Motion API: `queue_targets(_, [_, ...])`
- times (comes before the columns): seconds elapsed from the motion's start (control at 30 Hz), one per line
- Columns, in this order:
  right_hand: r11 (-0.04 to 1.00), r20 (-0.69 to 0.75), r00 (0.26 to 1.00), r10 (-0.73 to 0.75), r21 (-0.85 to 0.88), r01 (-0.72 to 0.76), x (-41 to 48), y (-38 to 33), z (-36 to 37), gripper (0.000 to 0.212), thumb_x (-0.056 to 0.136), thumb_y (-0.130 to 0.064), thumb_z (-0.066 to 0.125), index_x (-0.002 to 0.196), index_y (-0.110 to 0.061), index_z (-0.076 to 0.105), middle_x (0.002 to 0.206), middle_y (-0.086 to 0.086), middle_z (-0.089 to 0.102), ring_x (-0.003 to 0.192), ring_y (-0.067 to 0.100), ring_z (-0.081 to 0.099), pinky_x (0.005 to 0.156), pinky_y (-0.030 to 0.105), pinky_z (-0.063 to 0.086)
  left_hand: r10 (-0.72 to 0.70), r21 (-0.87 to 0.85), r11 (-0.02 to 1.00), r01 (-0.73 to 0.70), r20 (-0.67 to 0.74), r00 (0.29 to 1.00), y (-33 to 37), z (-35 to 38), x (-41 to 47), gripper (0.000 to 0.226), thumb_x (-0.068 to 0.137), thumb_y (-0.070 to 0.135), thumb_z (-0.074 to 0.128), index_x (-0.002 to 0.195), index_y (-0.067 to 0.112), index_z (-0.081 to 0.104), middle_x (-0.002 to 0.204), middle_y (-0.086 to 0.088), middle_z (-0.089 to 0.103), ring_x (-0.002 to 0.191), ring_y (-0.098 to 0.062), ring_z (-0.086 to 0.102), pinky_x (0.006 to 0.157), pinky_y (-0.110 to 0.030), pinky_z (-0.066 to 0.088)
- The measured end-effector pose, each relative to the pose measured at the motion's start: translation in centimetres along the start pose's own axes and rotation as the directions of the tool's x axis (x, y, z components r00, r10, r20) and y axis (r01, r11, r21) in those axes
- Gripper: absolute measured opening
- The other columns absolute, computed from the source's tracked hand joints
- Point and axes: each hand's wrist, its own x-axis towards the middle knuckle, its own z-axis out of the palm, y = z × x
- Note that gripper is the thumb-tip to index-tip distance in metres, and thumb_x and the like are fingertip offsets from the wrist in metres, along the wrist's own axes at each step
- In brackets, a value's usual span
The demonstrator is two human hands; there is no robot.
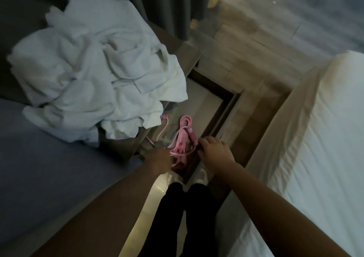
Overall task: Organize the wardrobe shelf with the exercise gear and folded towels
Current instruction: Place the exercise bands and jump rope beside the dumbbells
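Head view: tangled pink skipping rope (182, 138) lies in the open wooden drawer (224, 106) — left hand (159, 158) reaches it, grip too dark to tell; right hand (214, 152) seemingly curls over the drawer's rim. Gather loose cords first — crumpled white towels (94, 69) overhang.

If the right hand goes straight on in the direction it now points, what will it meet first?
Most likely the pink exercise gear in the drawer. The right hand has its fingers pointing toward it from close by, though depth is unclear.
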Motion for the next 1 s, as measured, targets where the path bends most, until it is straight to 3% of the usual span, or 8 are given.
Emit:
queue_targets(0.17, [0.99,0.039,0.996,-0.085,-0.108,0.089,10.6,2.7,0.8,0.047,0.1,-0.037,0.043,0.144,-0.021,0.038,0.149,0.009,0.039,0.137,0.029,0.037,0.109,0.047,0.032,-0.049,0.125,0.991,0.056,-0.054,0.997,-1.6,2.0,7.0,0.033,0.09,0.017,0.055,0.122,0.014,0.049,0.127,-0.007,0.051,0.119,-0.024,0.051,0.096,-0.036,0.045])
queue_targets(0.33, [0.965,0.095,0.984,-0.154,-0.199,0.17,17.7,4.2,1.4,0.061,0.095,-0.035,0.053,0.15,-0.022,0.028,0.152,0.013,0.032,0.138,0.034,0.033,0.107,0.047,0.034,-0.049,0.243,0.968,0.062,-0.061,0.997,-2.4,4.7,10.6,0.034,0.092,0.015,0.055,0.126,0.015,0.051,0.138,-0.007,0.044,0.132,-0.026,0.037,0.103,-0.037,0.041])
queue_targets(0.47, [0.88,0.205,0.923,-0.326,-0.291,0.376,21.1,4.4,2.0,0.067,0.093,-0.03,0.057,0.151,-0.036,0.025,0.16,0.009,0.014,0.144,0.035,0.018,0.109,0.048,0.031,0.032,0.302,0.953,-0.006,-0.082,0.996,-2.3,4.9,11.3,0.023,0.092,0.014,0.054,0.114,0.017,0.058,0.122,-0.002,0.059,0.117,-0.022,0.052,0.103,-0.037,0.036])
queue_targets(0.53, [0.806,0.24,0.881,-0.409,-0.358,0.472,22.7,4.4,2.5,0.07,0.092,-0.029,0.059,0.151,-0.04,0.024,0.161,0.006,0.011,0.145,0.033,0.016,0.106,0.046,0.034,0.088,0.269,0.961,-0.068,-0.063,0.994,-2.1,4.8,11.0,0.023,0.091,0.013,0.055,0.113,0.016,0.058,0.118,-0.003,0.06,0.112,-0.021,0.056,0.095,-0.033,0.039])
queue_targets(0.67, [0.687,0.273,0.826,-0.493,-0.46,0.562,24.0,3.9,3.0,0.056,0.098,-0.029,0.049,0.15,-0.034,0.03,0.159,0.006,0.019,0.142,0.031,0.023,0.103,0.041,0.034,0.163,0.129,0.98,-0.152,-0.076,0.984,-2.2,3.9,9.6,0.018,0.093,0.021,0.053,0.11,0.017,0.055,0.111,-0.003,0.062,0.099,-0.02,0.06,0.072,-0.026,0.039])
queue_targets(0.77, [0.658,0.277,0.831,-0.483,-0.51,0.553,24.0,4.4,2.6,0.059,0.095,-0.035,0.053,0.149,-0.033,0.031,0.158,0.006,0.022,0.14,0.031,0.026,0.103,0.042,0.033,0.18,0.033,0.984,-0.177,-0.093,0.979,-2.5,3.5,8.7,0.028,0.094,0.028,0.05,0.12,0.019,0.051,0.107,-0.003,0.065,0.093,-0.022,0.064,0.071,-0.029,0.048])
queue_targets(0.83, [0.654,0.283,0.852,-0.44,-0.55,0.52,23.7,5.4,1.7,0.063,0.093,-0.038,0.056,0.15,-0.033,0.03,0.157,0.007,0.022,0.139,0.032,0.028,0.103,0.044,0.033,0.186,-0.011,0.982,-0.189,-0.133,0.973,-2.4,3.4,8.2,0.037,0.095,0.032,0.05,0.131,0.021,0.048,0.107,-0.003,0.066,0.094,-0.021,0.065,0.071,-0.027,0.045])
queue_targets(1.0, [0.703,0.231,0.94,-0.249,-0.624,0.34,22.5,8.1,-0.4,0.07,0.089,-0.035,0.062,0.15,-0.027,0.03,0.154,0.012,0.024,0.137,0.033,0.029,0.106,0.048,0.031,0.19,0.049,0.982,-0.184,-0.164,0.968,-1.5,3.4,8.0,0.042,0.094,0.035,0.048,0.134,0.021,0.043,0.096,-0.003,0.068,0.086,-0.024,0.066,0.068,-0.028,0.048])
